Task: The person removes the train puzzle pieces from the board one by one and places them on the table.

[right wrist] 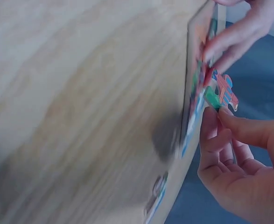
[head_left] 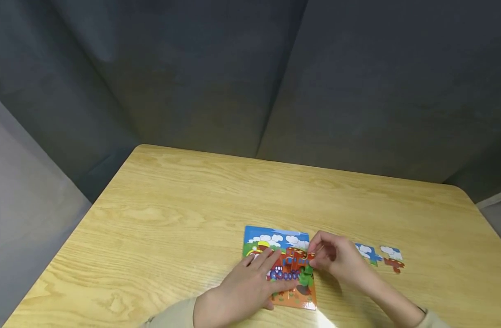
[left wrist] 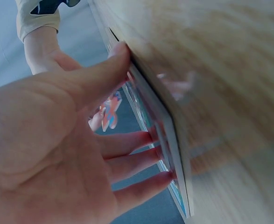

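A colourful jigsaw puzzle [head_left: 256, 233] with a red train, clouds and green hills lies near the table's front edge. Over its left and lower part my left hand [head_left: 245, 288] spreads its straight fingers; in the left wrist view the fingertips [left wrist: 167, 177] touch the puzzle's surface and the thumb is at its edge. Between thumb and forefinger, my right hand [head_left: 342, 258] pinches a red, blue and green puzzle piece [right wrist: 226, 92]. That piece is tilted up off the puzzle's right side. Part of the picture is hidden under the left hand.
To the right of the puzzle lie a few loose pieces: a blue cloud piece [head_left: 366, 251], another cloud piece [head_left: 391, 252] and a red piece [head_left: 394, 263]. The wooden table [head_left: 184, 196] ends at a dark grey curtain [head_left: 201, 77] behind it.
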The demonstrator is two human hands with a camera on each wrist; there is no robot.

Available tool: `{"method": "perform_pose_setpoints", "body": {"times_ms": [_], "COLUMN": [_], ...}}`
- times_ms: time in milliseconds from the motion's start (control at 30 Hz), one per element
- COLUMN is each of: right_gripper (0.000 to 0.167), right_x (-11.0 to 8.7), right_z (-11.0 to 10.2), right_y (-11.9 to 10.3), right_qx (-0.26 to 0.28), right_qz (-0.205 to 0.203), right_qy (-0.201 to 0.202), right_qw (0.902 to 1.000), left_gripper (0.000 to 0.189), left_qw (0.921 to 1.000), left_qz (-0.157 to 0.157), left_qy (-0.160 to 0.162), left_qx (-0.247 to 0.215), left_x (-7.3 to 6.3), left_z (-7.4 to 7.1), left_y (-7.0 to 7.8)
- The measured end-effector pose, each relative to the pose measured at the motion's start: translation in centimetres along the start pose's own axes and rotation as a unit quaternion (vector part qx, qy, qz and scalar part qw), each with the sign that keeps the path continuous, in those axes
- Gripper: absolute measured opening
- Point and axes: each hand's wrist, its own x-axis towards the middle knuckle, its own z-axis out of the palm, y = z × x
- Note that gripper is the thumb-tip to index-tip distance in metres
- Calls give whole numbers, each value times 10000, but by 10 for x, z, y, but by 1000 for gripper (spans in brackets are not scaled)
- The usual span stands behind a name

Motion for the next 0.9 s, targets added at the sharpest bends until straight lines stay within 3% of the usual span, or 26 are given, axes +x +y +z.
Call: {"method": "perform_pose_setpoints", "body": {"times_ms": [200, 400, 533, 733, 900], "right_gripper": [19, 17, 17, 20, 21], "right_x": [-14, -42, -59, -78, -92], "right_z": [-21, -45, -60, -83, -100], "right_y": [8, 29, 41, 52, 66], "right_qx": [322, 162, -48, -421, -834], "right_qz": [285, 337, 888, 2256, 2789], "right_qy": [-46, 91, 194, 439, 597], "right_qw": [9991, 9993, 9959, 9723, 9548], "left_gripper": [63, 63, 63, 63, 62], "left_qw": [9999, 9998, 9998, 9998, 9998], "left_qz": [-25, -65, -56, -16, 0], "left_qy": [-22, -127, -80, 72, 119], "left_qx": [140, 153, 162, 192, 144], "left_x": [1, 1, 0, 0, -1], "left_z": [0, 0, 0, 1, -1], "left_y": [0, 1, 1, 1, 1]}}
